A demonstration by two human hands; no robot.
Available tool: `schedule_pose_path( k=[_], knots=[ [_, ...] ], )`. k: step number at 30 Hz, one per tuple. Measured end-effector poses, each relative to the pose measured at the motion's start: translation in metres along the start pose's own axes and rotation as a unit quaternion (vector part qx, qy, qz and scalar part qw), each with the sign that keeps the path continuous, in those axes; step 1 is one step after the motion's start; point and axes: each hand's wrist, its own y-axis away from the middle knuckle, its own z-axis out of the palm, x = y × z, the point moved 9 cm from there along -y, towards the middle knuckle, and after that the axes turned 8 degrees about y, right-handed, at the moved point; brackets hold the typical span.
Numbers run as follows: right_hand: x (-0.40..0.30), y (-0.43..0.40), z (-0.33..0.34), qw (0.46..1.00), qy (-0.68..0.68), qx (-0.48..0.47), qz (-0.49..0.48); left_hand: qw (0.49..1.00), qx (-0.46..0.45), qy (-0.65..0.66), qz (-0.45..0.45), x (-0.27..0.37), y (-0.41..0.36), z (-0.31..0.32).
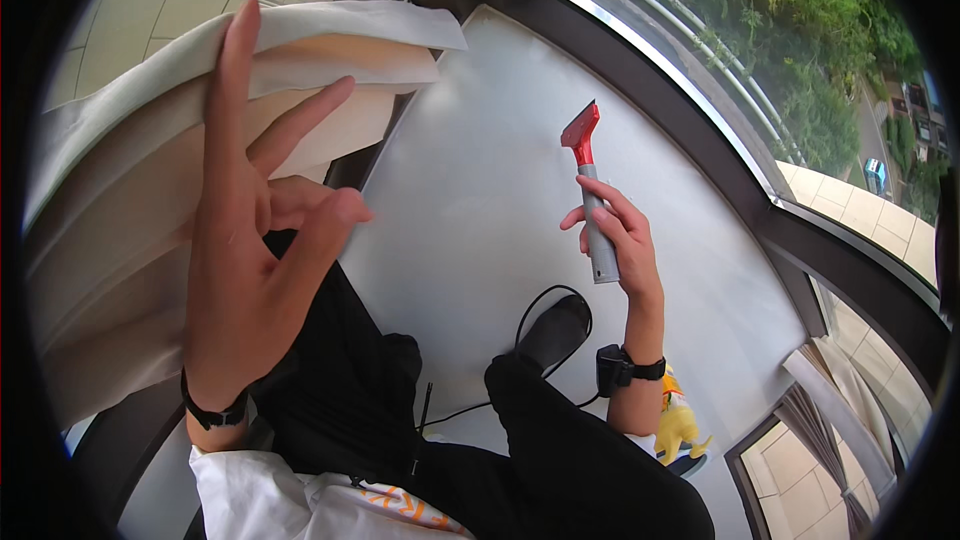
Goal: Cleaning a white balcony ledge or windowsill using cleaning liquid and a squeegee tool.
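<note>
My right hand (630, 244) grips the grey handle of a scraper (598, 217). Its red head points away from me, and a thin dark blade edge shows at the tip. Below the scraper is a white, smooth sill surface (480, 187); the blade appears held above it. My left hand (247, 240) is raised close to the camera with its fingers spread and nothing held. Behind it hangs a light beige curtain (337, 112) in folds. Whether the left fingers touch the cloth I cannot tell.
Dark window frames (645, 90) border the sill, with greenery outside. A yellow spray bottle (677, 420) is by my right forearm. A black cable (480, 406) runs past my foot (559, 326). More curtains (840, 405) hang at the lower right.
</note>
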Motion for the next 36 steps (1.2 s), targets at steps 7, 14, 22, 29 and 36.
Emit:
schedule_pose_path(
  k=[7,14,22,29,36],
  knots=[
    [0.002,-0.006,0.021,0.99,-0.128,-0.045,0.044,0.991,0.102,-0.058,-0.062,-0.016,0.006,-0.053],
    [0.025,-0.031,0.053,0.974,-0.204,-0.067,0.073,0.982,0.077,-0.138,-0.105,-0.024,0.021,-0.081],
    [-0.042,-0.106,0.063,0.963,-0.199,-0.174,-0.043,0.98,0.087,-0.143,-0.108,-0.018,0.03,-0.108],
    [-0.048,-0.159,0.05,0.973,-0.124,-0.171,-0.092,0.984,0.067,-0.069,-0.148,-0.035,0.026,-0.097],
    [-0.038,-0.178,0.058,0.977,-0.104,-0.152,-0.105,0.986,0.045,-0.065,-0.146,-0.035,0.021,-0.101]
  ],
)
